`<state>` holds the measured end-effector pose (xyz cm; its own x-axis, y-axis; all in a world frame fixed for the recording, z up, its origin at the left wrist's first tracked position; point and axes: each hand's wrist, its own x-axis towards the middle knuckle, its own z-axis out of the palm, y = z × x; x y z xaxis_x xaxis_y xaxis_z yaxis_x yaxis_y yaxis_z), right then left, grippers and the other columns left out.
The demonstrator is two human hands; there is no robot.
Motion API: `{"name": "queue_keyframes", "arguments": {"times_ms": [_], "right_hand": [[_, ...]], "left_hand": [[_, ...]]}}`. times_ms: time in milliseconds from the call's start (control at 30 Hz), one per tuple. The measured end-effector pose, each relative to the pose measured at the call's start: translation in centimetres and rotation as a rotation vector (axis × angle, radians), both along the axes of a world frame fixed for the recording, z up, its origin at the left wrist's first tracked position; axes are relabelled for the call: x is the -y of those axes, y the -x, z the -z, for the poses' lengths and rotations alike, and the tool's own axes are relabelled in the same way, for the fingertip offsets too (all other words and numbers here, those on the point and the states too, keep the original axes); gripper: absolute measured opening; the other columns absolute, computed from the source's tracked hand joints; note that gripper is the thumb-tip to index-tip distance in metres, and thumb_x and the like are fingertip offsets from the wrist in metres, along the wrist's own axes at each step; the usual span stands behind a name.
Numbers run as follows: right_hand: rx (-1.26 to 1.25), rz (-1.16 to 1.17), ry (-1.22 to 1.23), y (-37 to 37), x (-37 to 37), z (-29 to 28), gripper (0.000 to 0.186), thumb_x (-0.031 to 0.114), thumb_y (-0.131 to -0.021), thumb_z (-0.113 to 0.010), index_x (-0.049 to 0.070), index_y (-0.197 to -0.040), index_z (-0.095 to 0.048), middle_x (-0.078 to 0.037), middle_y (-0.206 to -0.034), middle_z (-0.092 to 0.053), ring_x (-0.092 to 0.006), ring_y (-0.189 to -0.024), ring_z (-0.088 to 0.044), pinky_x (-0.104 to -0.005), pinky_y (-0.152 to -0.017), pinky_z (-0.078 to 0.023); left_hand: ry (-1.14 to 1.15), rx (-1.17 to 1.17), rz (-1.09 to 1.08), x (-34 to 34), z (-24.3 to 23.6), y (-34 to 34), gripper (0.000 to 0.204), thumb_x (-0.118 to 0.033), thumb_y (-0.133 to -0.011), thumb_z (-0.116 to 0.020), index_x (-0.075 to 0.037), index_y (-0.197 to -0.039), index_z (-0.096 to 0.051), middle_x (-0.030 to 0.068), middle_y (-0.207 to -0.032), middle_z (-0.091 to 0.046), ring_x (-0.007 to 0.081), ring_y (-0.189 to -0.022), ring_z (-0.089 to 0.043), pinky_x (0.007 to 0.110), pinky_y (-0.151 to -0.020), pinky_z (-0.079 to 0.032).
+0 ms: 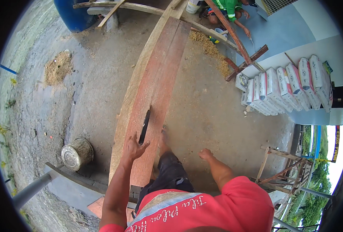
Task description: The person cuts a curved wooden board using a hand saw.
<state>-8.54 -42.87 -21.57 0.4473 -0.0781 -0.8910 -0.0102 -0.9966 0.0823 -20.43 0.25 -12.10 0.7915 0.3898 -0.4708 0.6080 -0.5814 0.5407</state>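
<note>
A long reddish plank (156,77) runs away from me over a paler wooden beam (121,143), with a thin dark line along its far half and sawdust on top. A narrow black tool (144,127) stands on the plank at the near end of that line; it looks like a handsaw seen edge-on, though its kind is not certain. My left hand (133,147) is beside the tool's near end, open, its fingers and thumb spread. Whether it touches the tool cannot be made out. Out to the right, above the floor, my right hand (206,154) is closed with nothing visible in it.
Stacked bags (281,87) line the right wall. A wooden trestle (287,170) stands at the lower right, and a metal bucket (77,154) at the left. Past crossed timbers (233,34), a person in green (226,7) crouches. A blue drum (76,15) is at the far left.
</note>
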Motion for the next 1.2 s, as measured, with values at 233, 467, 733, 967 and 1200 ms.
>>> {"name": "queue_keyframes", "arguments": {"times_ms": [233,467,733,967,1200], "right_hand": [[0.233,0.101,-0.241,7.6,2.7,2.0,0.042,0.044,-0.085,-0.063,0.005,-0.069,-0.069,-0.014,-0.068,-0.069,-0.033,-0.073,-0.071,-0.0444,-0.075,-0.055],[0.28,-0.031,-0.753,8.9,-12.4,-6.9,0.045,0.045,-0.089,-0.061,0.002,-0.094,-0.072,-0.014,-0.07,-0.068,-0.0256,-0.067,-0.067,-0.0419,-0.067,-0.052],[0.285,0.021,-0.666,10.9,-5.2,-7.0,0.041,0.044,-0.089,-0.063,0.005,-0.09,-0.072,-0.013,-0.064,-0.065,-0.0254,-0.06,-0.064,-0.0411,-0.063,-0.051],[0.318,0.134,-0.325,15.1,12.2,-1.5,0.038,0.04,-0.085,-0.068,0.006,-0.07,-0.07,-0.012,-0.065,-0.066,-0.0261,-0.065,-0.065,-0.041,-0.063,-0.05],[0.32,0.513,-0.583,16.7,10.1,-3.1,0.036,0.04,-0.087,-0.072,0.007,-0.073,-0.07,-0.004,-0.058,-0.062,-0.0153,-0.051,-0.056,-0.0359,-0.052,-0.043]], "left_hand": [[0.191,-0.184,-0.072,-0.8,-2.5,13.3,0.081,-0.042,-0.082,-0.079,0.013,-0.136,-0.054,0.0261,-0.109,-0.072,0.0366,-0.107,-0.07,0.042,-0.091,-0.055],[0.205,-0.351,-0.068,0.1,-3.1,27.2,0.074,-0.04,-0.082,-0.08,0.013,-0.13,-0.059,0.0269,-0.102,-0.074,0.0335,-0.103,-0.073,0.04,-0.09,-0.055],[0.173,-0.332,-0.018,-1.2,0.1,31.7,0.071,-0.042,-0.081,-0.079,0.012,-0.125,-0.064,0.0334,-0.118,-0.067,0.039,-0.115,-0.067,0.042,-0.099,-0.053],[0.105,-0.307,-0.117,-4.7,0.2,28.4,0.064,-0.041,-0.08,-0.079,0.006,-0.122,-0.068,0.0296,-0.117,-0.069,0.0392,-0.113,-0.068,0.041,-0.097,-0.054],[0.116,-0.321,0.005,-5.6,2.5,22.6,0.061,-0.038,-0.081,-0.08,0.011,-0.115,-0.068,0.0279,-0.1,-0.073,0.0347,-0.097,-0.073,0.042,-0.083,-0.056]]}}
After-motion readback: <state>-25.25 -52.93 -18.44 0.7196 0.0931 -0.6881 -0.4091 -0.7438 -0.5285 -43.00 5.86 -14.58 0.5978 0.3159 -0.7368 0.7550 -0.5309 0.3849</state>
